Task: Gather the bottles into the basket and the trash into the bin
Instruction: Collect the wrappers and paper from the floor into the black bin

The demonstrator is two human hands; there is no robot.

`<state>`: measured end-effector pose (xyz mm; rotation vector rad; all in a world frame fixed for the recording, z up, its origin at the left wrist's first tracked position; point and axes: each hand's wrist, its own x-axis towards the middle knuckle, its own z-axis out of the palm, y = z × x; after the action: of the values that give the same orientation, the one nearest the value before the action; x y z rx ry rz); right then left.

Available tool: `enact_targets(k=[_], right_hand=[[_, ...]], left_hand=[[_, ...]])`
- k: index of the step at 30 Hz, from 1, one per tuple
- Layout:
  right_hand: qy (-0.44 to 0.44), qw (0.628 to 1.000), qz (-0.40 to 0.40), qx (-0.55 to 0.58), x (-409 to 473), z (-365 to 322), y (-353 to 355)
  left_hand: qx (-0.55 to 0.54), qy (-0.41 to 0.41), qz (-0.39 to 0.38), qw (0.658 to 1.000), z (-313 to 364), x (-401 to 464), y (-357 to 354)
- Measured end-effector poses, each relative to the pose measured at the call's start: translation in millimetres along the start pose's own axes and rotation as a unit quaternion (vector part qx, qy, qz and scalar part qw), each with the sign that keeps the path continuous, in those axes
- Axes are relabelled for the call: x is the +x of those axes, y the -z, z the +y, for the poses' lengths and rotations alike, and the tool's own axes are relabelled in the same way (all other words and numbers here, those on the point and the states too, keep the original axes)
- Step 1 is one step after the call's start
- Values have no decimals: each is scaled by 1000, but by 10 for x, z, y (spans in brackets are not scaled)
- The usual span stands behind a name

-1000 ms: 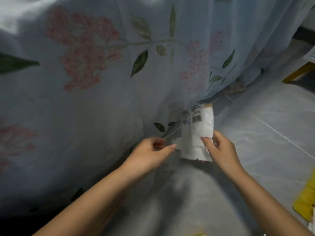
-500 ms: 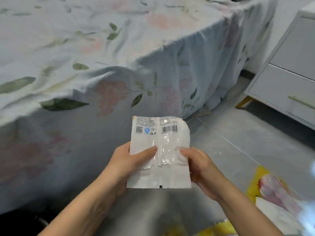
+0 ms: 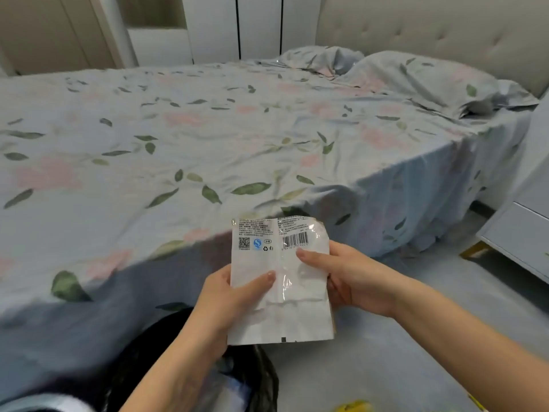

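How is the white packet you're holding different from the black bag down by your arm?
The white packet is flat, pale and printed with a barcode and QR code; the black bag is dark, crinkled and unprinted. The packet is held up by the left hand and right hand, thumbs on its face; the bag sits low on the floor, untouched. The bag gapes open, with something pale inside. Both look like thin, shiny plastic.

The wrapper (image 3: pixel 280 281) has come up from the floor by the bedsheet's hem to frame centre; a black bin bag (image 3: pixel 252 379) now shows beneath it.
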<state>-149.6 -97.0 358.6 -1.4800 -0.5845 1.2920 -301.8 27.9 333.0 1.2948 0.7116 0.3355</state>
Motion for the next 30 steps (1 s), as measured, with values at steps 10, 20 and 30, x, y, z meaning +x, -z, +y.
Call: enact_targets(k=[10,20,30], right_hand=[[36,998,17,-45,54,273,-755],[201,960,84,-175,208,252,-828],[351,907,59,-224,290,359,-727]], left_hand=[[-95,96,-12,991,-304,-647,822],[-201,153,4,968,-112,-553,910],[-72,186,-103,974,-84,-406,908]])
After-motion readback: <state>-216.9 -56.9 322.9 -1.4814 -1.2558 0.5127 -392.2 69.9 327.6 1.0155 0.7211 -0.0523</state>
